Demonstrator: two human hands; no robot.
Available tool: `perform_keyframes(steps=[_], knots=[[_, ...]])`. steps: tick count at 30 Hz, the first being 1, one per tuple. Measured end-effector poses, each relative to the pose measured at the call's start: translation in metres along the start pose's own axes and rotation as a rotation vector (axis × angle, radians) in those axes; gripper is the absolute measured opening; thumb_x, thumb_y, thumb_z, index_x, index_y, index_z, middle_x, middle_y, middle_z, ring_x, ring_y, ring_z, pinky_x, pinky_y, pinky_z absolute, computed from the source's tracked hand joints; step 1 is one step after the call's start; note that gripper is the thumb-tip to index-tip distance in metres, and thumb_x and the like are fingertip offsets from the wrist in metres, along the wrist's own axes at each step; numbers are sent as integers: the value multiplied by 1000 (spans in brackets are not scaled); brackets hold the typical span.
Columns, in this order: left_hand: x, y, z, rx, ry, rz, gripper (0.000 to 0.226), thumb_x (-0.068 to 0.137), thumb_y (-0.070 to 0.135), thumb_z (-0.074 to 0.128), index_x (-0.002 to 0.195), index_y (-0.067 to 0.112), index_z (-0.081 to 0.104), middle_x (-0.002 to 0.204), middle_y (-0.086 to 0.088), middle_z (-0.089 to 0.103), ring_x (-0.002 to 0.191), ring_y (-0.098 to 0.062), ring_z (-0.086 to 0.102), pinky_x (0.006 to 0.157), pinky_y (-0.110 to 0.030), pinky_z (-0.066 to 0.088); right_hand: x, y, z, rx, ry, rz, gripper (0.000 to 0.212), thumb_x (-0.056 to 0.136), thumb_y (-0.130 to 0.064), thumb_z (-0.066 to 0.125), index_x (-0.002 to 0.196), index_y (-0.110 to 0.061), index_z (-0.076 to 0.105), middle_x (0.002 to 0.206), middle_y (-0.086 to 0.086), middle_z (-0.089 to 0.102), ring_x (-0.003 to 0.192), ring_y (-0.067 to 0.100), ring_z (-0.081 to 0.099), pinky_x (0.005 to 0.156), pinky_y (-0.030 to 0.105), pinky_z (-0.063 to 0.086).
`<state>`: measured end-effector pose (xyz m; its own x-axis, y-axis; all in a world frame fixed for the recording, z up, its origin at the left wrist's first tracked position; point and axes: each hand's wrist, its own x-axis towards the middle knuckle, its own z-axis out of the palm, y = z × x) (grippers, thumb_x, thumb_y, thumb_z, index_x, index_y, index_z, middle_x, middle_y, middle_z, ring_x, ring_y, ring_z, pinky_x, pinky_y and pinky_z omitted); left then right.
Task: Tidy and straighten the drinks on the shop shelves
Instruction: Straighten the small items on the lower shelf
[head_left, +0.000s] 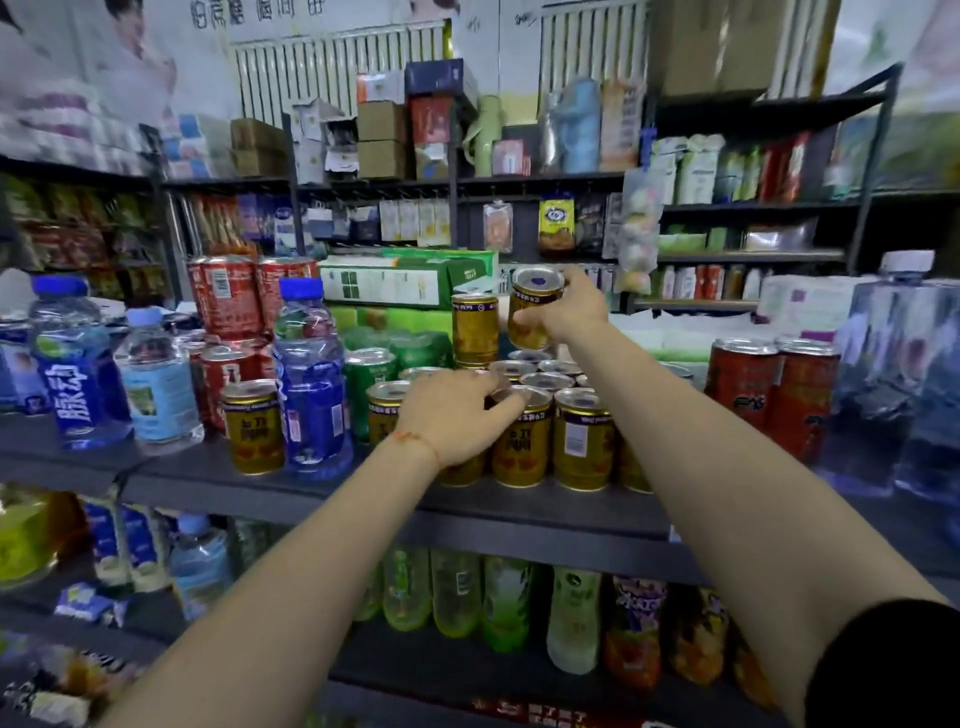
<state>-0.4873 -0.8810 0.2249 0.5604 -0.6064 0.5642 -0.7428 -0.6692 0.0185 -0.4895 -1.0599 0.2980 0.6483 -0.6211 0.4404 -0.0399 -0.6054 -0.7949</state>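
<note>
**Gold cans, middle shelf**

Right hand (569, 306), centre of frame: grip wrapped round a raised gold can (535, 312), tilted, its metal lid with dark pull-tab facing the camera. It hangs above the cluster of gold cans (540, 415) on the dark flat shelf (260, 493), just right of a stacked gold can (475, 327) standing upright on the back row.

Left hand (457, 415), below: fingers curled over the rims of the front-row cans, thumb against one lid; a thin red string at the wrist.

Cans are short cylinders, glossy printed sides, silvery tops. Left of centre, a clear ribbed plastic bottle (311, 384) with blue cap. Red cans (774, 395) at right, smooth metal. Green plastic bottles (457, 592) on the lower shelf.
</note>
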Motion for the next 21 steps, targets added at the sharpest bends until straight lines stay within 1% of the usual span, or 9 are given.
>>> perform_keyframes(steps=[1,3,5,7,10,13,15,19,21], knots=[[0,-1,4,-7,23,5,57,90,69,26,113,36,66,110,3,71,104,-24,63,82,-35,49,4,0,3,-1,-5,6,85,69,-30,89,139,-13,44,139,7,55,130,27,51,105,37,42],[0,-2,7,-10,68,12,53,93,67,30,111,36,69,105,4,72,99,-22,64,75,-31,49,13,2,8,-24,-30,28,99,69,-32,89,149,-11,34,148,9,47,136,28,45,109,38,41],[-1,-1,7,-25,84,4,50,93,67,33,106,35,69,102,5,72,97,-20,64,70,-29,45,18,5,14,-74,-62,48,102,70,-34,88,151,-10,31,150,11,44,136,30,45,107,43,44],[-1,-2,8,-49,88,-3,52,91,69,31,102,35,69,99,5,72,95,-19,64,66,-28,42,21,8,19,-107,-86,75,99,72,-34,87,150,-9,32,149,13,45,132,33,48,102,46,49],[0,-3,11,-43,115,6,54,89,71,30,96,34,69,91,6,71,90,-18,65,62,-28,39,27,11,24,-157,-102,108,95,74,-40,84,149,-8,35,145,14,49,126,34,54,97,48,53],[0,-2,10,-31,139,16,52,91,70,32,93,33,68,85,6,70,85,-18,64,60,-28,35,32,13,23,-199,-117,110,80,77,-42,81,139,-7,44,131,12,58,115,33,60,93,47,55],[-1,-2,11,-29,142,16,52,91,70,32,95,34,69,87,6,70,86,-17,64,60,-28,35,37,15,24,-220,-119,105,72,75,-42,83,130,-8,51,125,12,62,111,32,62,91,47,56],[0,-2,11,-17,135,14,56,90,71,29,101,35,70,95,6,72,92,-17,64,63,-28,36,38,16,24,-270,-141,102,72,74,-42,83,129,-7,53,123,13,64,110,31,63,90,45,57],[0,-2,12,-17,128,5,60,88,72,25,104,36,70,97,6,72,93,-18,65,64,-28,37,35,13,21,-315,-158,99,69,78,-43,80,128,-3,54,121,14,64,109,30,64,88,39,56]])
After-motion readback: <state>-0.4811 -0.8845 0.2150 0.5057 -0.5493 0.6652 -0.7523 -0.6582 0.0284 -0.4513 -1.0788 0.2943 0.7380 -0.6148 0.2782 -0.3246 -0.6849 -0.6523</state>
